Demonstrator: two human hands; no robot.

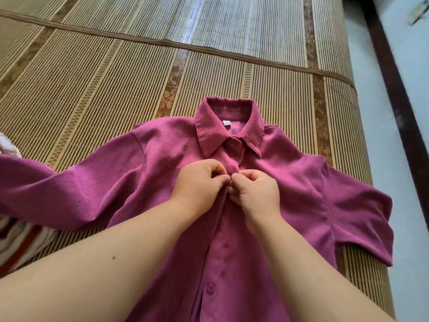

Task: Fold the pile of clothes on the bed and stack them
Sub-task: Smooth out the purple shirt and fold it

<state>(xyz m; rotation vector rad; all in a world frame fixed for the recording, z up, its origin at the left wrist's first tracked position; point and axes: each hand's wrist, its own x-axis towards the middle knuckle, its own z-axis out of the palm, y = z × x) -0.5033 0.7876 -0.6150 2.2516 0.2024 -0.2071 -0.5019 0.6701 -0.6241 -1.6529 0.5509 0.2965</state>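
Observation:
A magenta collared shirt (294, 182) lies face up on the bamboo bed mat (116, 84), collar pointing away from me and both sleeves spread out to the sides. Its top button is fastened; lower down the front placket hangs partly apart. My left hand (199, 182) and my right hand (255, 191) meet at the placket just below the collar. Each pinches an edge of the shirt front with curled fingers and thumb. The button between the fingertips is hidden.
A red-and-white striped cloth (16, 242) lies at the left edge under the shirt's sleeve. The mat's right edge (362, 145) drops to a pale floor, where a dark wooden strip (394, 89) runs along.

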